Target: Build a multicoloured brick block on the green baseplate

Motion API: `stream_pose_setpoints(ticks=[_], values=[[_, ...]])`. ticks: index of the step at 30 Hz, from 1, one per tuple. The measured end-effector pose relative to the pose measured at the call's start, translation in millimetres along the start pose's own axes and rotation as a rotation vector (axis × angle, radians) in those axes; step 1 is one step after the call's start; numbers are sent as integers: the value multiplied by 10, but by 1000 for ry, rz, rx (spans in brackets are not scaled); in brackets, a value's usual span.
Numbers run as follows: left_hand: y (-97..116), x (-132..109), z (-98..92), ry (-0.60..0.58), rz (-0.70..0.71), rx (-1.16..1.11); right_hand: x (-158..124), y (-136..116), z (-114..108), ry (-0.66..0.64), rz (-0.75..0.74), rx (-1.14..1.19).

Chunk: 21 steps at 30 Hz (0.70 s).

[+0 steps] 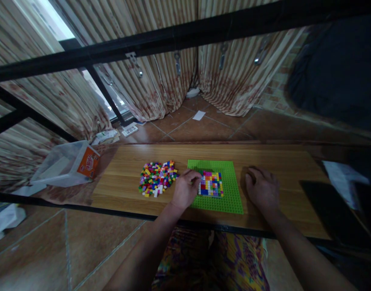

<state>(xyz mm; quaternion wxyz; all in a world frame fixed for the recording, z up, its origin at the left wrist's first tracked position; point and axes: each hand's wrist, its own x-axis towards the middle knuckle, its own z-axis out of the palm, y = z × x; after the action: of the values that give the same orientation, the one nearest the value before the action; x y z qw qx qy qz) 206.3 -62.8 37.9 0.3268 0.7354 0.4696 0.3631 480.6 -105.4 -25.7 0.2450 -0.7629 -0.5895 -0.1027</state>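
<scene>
My left hand (pixel 187 186) is at the left edge of a block of many-coloured toy bricks (pixel 212 184), thumb and index finger pinched together. What sits between those fingertips is too small to make out. The brick block lies on a green studded baseplate (pixel 230 202). On the wooden table to the right of the baseplate, my right hand (pixel 264 190) rests palm down and holds nothing, its fingers loosely apart. A loose heap of mixed-colour bricks (pixel 158 178) lies to the left of my left hand.
The wooden table (pixel 118 182) has a dark front edge. A clear plastic box (pixel 64 167) with an orange label stands off its left end. A dark flat object (pixel 330 206) lies at the right end. A black metal bar (pixel 158 40) crosses above, before striped curtains.
</scene>
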Motion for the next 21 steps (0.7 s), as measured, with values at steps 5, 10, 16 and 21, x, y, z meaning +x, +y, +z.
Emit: stream_pose_setpoints(ticks=[5, 10, 16, 21], values=[[14, 0, 18, 38, -15, -67, -6, -3, -7, -2, 0, -7], [34, -16, 30, 57, -27, -102, -5, -7, -6, -2, -6, -21], [30, -21, 94, 118, -98, -165, -2, 5, 3, 3, -8, -27], [-34, 18, 202, 206, -302, -406, -6, 26, 14, -7, -24, -25]])
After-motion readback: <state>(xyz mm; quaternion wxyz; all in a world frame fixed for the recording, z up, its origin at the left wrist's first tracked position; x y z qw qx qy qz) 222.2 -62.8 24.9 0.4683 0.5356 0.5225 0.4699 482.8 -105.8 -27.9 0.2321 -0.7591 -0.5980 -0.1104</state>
